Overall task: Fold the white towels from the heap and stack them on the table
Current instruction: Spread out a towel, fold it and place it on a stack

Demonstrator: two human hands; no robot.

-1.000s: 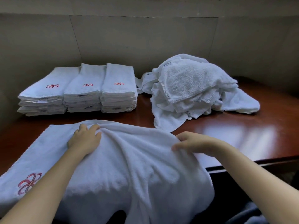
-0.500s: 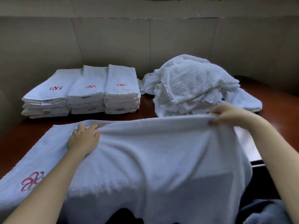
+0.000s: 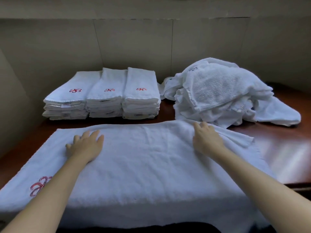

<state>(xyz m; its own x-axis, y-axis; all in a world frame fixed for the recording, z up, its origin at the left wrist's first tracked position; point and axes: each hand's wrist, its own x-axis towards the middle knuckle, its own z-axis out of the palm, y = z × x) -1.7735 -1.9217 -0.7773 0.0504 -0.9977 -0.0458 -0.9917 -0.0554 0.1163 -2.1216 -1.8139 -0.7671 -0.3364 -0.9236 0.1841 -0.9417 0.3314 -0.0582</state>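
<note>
A white towel point(image 3: 144, 162) with a red embroidered mark at its near left lies spread flat across the front of the brown table point(image 3: 284, 153), its near edge hanging over the front. My left hand point(image 3: 85, 145) rests flat on its far left part, fingers straight. My right hand point(image 3: 206, 138) lies flat on the towel near its far right edge. Three stacks of folded white towels point(image 3: 104, 96) with red marks stand side by side at the back left. The heap of unfolded white towels point(image 3: 223, 91) sits at the back right.
A grey panelled wall runs close behind the stacks and the heap. Bare glossy wood shows on the table's right side, between the spread towel and the table's right edge.
My right hand carried the towel's right part outward and up, then laid it down flat on the table. My left hand stayed pressed on the towel and spread its fingers.
</note>
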